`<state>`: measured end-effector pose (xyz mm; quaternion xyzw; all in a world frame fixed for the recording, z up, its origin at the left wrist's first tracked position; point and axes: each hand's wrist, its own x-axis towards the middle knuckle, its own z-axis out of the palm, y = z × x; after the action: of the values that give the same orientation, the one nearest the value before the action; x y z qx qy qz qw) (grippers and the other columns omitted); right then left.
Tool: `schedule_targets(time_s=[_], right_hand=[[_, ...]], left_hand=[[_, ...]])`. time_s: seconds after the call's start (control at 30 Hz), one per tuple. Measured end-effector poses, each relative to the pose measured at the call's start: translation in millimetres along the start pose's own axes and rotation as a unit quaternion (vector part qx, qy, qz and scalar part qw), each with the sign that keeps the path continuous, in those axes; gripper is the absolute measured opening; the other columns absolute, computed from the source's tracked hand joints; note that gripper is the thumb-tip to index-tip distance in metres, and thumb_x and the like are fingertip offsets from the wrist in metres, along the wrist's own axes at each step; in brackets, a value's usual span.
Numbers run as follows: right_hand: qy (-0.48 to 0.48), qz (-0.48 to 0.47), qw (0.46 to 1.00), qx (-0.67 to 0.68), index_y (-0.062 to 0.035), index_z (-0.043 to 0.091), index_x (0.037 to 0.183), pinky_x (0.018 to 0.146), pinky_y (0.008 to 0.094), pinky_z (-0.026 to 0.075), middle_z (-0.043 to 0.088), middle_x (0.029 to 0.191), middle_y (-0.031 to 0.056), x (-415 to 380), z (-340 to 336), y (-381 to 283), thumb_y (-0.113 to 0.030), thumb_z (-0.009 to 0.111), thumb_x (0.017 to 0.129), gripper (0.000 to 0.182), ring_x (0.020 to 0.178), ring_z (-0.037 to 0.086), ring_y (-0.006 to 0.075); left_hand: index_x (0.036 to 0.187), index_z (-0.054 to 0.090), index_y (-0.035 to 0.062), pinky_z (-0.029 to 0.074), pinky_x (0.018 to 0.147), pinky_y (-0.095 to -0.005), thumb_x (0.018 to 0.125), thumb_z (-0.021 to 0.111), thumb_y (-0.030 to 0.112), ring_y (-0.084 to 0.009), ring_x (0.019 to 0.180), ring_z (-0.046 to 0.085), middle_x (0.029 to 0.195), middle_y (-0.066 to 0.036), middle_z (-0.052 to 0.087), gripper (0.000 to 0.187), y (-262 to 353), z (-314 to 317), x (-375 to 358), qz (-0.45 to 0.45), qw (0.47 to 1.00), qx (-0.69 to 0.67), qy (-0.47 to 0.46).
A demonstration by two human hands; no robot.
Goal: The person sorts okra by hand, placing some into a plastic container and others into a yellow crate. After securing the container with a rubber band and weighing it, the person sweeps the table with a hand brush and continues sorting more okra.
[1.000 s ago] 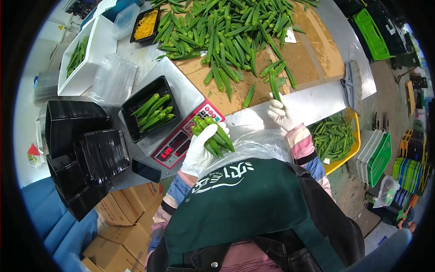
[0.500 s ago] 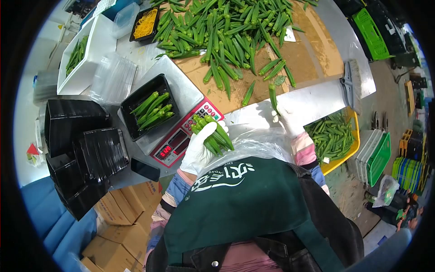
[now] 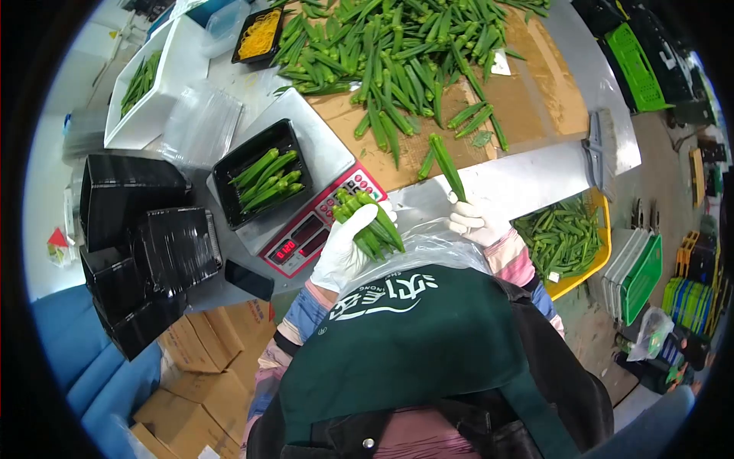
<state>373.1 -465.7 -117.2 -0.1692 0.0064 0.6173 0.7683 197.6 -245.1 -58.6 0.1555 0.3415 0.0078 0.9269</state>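
My left hand (image 3: 344,251), in a white glove, is closed around a bunch of okra (image 3: 373,223) just in front of the scale. Gripped at one end by my gloved right hand (image 3: 477,222) is a single okra pod (image 3: 446,167), which points away from me toward the cardboard. A red-edged digital scale (image 3: 325,222) carries a black tray (image 3: 229,200) with several okra pods (image 3: 267,180) in it; its red display seems to read 0.120. Past both hands, a large okra pile (image 3: 397,65) covers part of the cardboard sheet (image 3: 547,103).
Stacked black trays (image 3: 176,249) and a phone (image 3: 249,281) lie left of the scale. A white box (image 3: 170,96) holds okra; another black tray holds yellow rubber bands (image 3: 260,34). To the right are a brush (image 3: 595,153) and a yellow basket (image 3: 602,245) of okra.
My right hand has drawn back a little toward me and left with its okra pod, its fingers now curled more. The left hand keeps its bunch. The whole view has shifted slightly.
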Motion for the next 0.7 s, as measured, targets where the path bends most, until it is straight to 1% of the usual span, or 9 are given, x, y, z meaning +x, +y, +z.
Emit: schedule_targets(time_s=[0.07, 0.13, 0.27, 0.3, 0.37, 0.43, 0.53, 0.63, 0.7], right_hand=[[-0.012, 0.010, 1.000, 0.011, -0.0021, 0.058, 0.111, 0.062, 0.0256, 0.035, 0.030, 0.056, -0.0133, 6.7, 10.3, 3.0, -0.024, 0.041, 0.107, 0.028, 0.045, 0.028, 0.0023], [-0.007, 0.019, 1.000, -0.004, -0.0010, 0.060, 0.111, 0.062, 0.0258, 0.034, 0.028, 0.056, -0.0121, 10.1, 11.5, 4.0, -0.030, 0.044, 0.106, 0.034, 0.046, 0.027, 0.0042], [-0.006, 0.027, 0.999, -0.029, -0.0007, 0.061, 0.111, 0.062, 0.0258, 0.033, 0.025, 0.055, -0.0111, 18.7, 15.3, 8.0, -0.035, 0.045, 0.105, 0.038, 0.046, 0.025, 0.0050], [0.003, 0.042, 0.999, -0.018, -0.0003, 0.063, 0.111, 0.064, 0.0269, 0.039, 0.035, 0.057, -0.0085, 22.1, 20.1, 8.1, -0.030, 0.050, 0.104, 0.033, 0.049, 0.034, 0.0068], [0.110, -0.017, 0.980, -0.167, -0.0001, 0.064, 0.111, 0.067, 0.0280, 0.044, 0.047, 0.063, -0.0034, 24.1, 34.6, 10.8, -0.025, 0.054, 0.102, 0.028, 0.053, 0.043, 0.0099], [0.148, -0.057, 0.955, -0.249, 0.0004, 0.065, 0.110, 0.073, 0.0303, 0.051, 0.066, 0.083, 0.0084, 27.9, 41.1, 5.7, -0.019, 0.061, 0.099, 0.022, 0.067, 0.058, 0.0170], [0.162, -0.074, 0.958, -0.225, 0.0000, 0.065, 0.110, 0.072, 0.0308, 0.051, 0.068, 0.090, 0.0101, 31.2, 41.1, 7.4, -0.020, 0.061, 0.099, 0.023, 0.074, 0.060, 0.0172], [0.184, -0.142, 0.952, -0.197, -0.0013, 0.065, 0.110, 0.076, 0.0321, 0.051, 0.068, 0.097, 0.0095, 16.9, 4.9, -5.3, -0.019, 0.063, 0.099, 0.021, 0.077, 0.061, 0.0167], [0.176, -0.212, 0.955, -0.108, -0.0032, 0.064, 0.112, 0.079, 0.0335, 0.051, 0.068, 0.096, 0.0058, -8.8, -20.4, -22.4, -0.017, 0.064, 0.098, 0.019, 0.077, 0.060, 0.0140]], left_hand=[[0.122, 0.060, 0.0011, 0.057, 0.091, -0.0395, 0.095, 0.066, 0.011, -0.0254, 0.101, 0.068, 0.110, -0.013, 0.067, 0.029, 0.6, -0.8, 0.4, 0.001, 1.000, 0.004, -0.017], [0.120, 0.061, 0.0002, 0.057, 0.090, -0.0390, 0.095, 0.066, 0.011, -0.0248, 0.100, 0.068, 0.109, -0.013, 0.068, 0.028, 0.9, -2.1, 1.3, 0.008, 0.999, 0.013, -0.033], [0.122, 0.061, -0.0028, 0.058, 0.087, -0.0376, 0.095, 0.066, 0.013, -0.0232, 0.099, 0.068, 0.107, -0.013, 0.069, 0.031, 0.4, -5.1, 3.4, 0.010, 0.999, 0.025, -0.030], [0.123, 0.060, -0.0037, 0.058, 0.086, -0.0376, 0.095, 0.066, 0.013, -0.0233, 0.099, 0.068, 0.108, -0.013, 0.069, 0.033, 0.9, -5.8, 4.0, 0.012, 0.999, 0.031, -0.038], [0.123, 0.060, -0.0035, 0.058, 0.086, -0.0380, 0.095, 0.066, 0.013, -0.0236, 0.099, 0.068, 0.109, -0.014, 0.068, 0.033, 0.4, -8.4, 7.1, 0.024, 0.998, 0.030, -0.045], [0.122, 0.060, -0.0033, 0.058, 0.087, -0.0385, 0.095, 0.066, 0.013, -0.0244, 0.100, 0.068, 0.109, -0.014, 0.068, 0.032, 1.2, -6.0, 5.8, 0.033, 0.998, 0.032, -0.045], [0.122, 0.059, -0.0030, 0.058, 0.087, -0.0385, 0.095, 0.065, 0.012, -0.0246, 0.101, 0.068, 0.109, -0.014, 0.068, 0.031, 0.8, -8.0, 6.4, 0.039, 0.997, 0.032, -0.055], [0.123, 0.058, -0.0030, 0.057, 0.089, -0.0386, 0.095, 0.065, 0.012, -0.0254, 0.101, 0.067, 0.110, -0.014, 0.067, 0.032, -1.1, -13.0, 8.9, 0.035, 0.998, 0.030, -0.034], [0.123, 0.058, -0.0030, 0.056, 0.091, -0.0388, 0.096, 0.065, 0.013, -0.0260, 0.101, 0.067, 0.109, -0.015, 0.067, 0.032, -0.6, -13.6, 6.8, 0.038, 0.998, 0.026, -0.031]])
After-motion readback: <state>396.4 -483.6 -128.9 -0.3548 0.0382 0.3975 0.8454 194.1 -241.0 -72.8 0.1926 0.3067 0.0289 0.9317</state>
